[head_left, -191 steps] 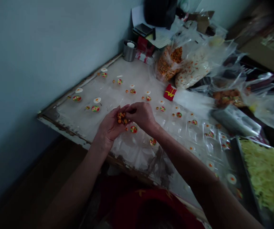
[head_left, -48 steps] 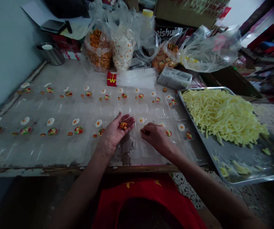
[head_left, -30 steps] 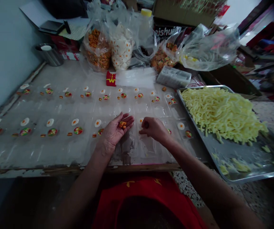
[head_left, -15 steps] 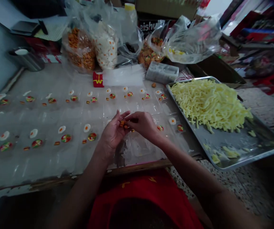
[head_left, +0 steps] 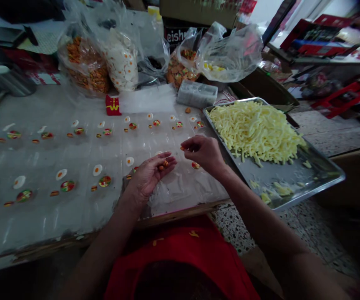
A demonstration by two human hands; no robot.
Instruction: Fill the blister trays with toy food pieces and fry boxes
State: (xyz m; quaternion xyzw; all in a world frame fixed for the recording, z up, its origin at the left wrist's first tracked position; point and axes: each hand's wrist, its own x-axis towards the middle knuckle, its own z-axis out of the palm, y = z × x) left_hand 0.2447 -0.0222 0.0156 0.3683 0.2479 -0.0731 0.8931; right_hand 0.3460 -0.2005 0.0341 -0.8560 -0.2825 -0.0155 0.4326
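My left hand point(head_left: 148, 175) is cupped palm up over the near rows of clear plastic, with several small orange-brown pieces point(head_left: 163, 166) lying in its palm and fingers. To its right and a little farther off, my right hand point(head_left: 205, 152) pinches one similar orange-brown piece point(head_left: 182, 148) between thumb and fingertips. Under and around both hands the clear plastic sheets carry sets of miniature foods: a fried egg point(head_left: 97, 170), a round pizza-like piece point(head_left: 104, 181) and a small brown striped piece point(head_left: 94, 188). A pizza-like piece point(head_left: 195, 165) shows just below my right hand.
A metal tray point(head_left: 317, 189) with a heap of pale yellow strips point(head_left: 258, 129) stands at the right. Along the back are a bag of orange pieces point(head_left: 87, 71), a bag of miniature eggs point(head_left: 120, 60) and a grey block point(head_left: 197, 93). One brown piece point(head_left: 187, 110) lies near the tray.
My right hand has moved away from my left palm, to the right, with a piece in its fingertips. My left hand still holds the other pieces. The view has swung right.
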